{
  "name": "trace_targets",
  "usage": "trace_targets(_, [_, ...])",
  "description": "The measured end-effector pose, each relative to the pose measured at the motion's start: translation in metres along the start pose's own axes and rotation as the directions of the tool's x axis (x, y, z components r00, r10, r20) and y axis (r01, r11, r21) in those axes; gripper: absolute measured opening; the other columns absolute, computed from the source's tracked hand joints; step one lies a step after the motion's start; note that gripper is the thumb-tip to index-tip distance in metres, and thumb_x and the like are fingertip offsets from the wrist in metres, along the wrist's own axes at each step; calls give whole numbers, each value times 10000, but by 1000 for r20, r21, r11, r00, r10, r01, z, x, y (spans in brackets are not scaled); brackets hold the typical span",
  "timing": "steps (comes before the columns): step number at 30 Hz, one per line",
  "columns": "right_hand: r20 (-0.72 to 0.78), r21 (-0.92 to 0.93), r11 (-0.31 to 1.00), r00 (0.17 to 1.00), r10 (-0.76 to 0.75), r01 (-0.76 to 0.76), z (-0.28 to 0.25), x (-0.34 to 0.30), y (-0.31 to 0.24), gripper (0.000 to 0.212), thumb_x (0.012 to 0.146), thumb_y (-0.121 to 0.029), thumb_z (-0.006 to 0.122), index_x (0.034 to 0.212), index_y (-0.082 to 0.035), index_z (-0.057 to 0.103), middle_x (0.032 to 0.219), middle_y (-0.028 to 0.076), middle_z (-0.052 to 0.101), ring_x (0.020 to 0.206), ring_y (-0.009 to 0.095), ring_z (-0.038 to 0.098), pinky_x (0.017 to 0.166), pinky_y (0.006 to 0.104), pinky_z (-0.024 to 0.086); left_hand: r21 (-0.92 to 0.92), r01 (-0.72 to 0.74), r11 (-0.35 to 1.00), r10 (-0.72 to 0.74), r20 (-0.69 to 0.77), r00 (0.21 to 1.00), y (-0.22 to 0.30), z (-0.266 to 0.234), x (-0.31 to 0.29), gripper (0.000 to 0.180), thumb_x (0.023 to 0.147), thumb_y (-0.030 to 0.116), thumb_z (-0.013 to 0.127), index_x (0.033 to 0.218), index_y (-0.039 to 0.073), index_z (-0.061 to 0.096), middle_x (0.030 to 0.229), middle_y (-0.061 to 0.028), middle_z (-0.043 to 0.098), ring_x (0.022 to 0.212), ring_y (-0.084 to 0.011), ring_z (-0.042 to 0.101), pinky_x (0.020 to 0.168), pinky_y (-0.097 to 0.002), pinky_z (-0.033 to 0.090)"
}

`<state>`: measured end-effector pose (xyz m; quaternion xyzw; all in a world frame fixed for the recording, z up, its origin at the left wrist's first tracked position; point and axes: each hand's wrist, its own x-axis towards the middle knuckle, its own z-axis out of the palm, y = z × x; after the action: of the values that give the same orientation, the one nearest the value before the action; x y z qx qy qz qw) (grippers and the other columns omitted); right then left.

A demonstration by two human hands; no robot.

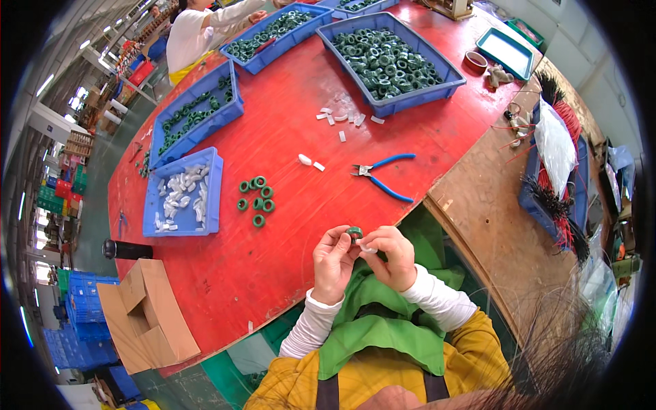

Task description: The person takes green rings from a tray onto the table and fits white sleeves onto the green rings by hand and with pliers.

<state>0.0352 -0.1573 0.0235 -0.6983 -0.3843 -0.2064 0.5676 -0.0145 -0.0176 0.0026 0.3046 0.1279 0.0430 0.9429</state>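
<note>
Both my hands are raised close together at the red table's near edge. My left hand (331, 265) pinches a dark green ring (354, 232) between thumb and fingertips. Beside it, the closed fingers of my right hand (393, 258) hold a small whitish clear piece (369, 248) against the ring's lower side. Whether the piece passes into the ring is too small to tell. Several loose green rings (257, 203) lie in a cluster ahead and to the left. Pliers with blue handles (383, 176) rest spread apart beyond my right hand. Two white pieces (305, 160) lie farther away.
Blue trays of green rings (459, 80) stand at the back and left. A blue tray (216, 198) holds white pieces. An opened cardboard box (171, 328) and a black bottle (126, 249) are at left. Wires (566, 130) lie at right. Another person (195, 34) works at far left.
</note>
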Motion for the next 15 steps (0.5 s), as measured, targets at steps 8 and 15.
trace_targets(8, [-13, 157, 970, 982, 190, -186, -10, 18, 6, 239, 758, 49, 690, 916, -25, 526, 878, 136, 623, 747, 234, 644, 616, 303, 521, 172, -43, 984, 45, -10, 999, 0, 6, -5, 166, 940, 79, 550, 1079, -13, 561, 974, -122, 659, 878, -211, 662, 807, -361, 564])
trace_targets(15, [25, 138, 967, 977, 213, -215, -13, 28, 13, 198, 758, 22, 700, 886, -8, 552, 874, 129, 623, 715, 210, 643, 599, 282, 519, 299, -74, 951, 52, 80, 995, 7, 9, -10, 184, 939, 95, 561, 1061, -42, 575, 954, -110, 653, 824, -201, 662, 786, -342, 565])
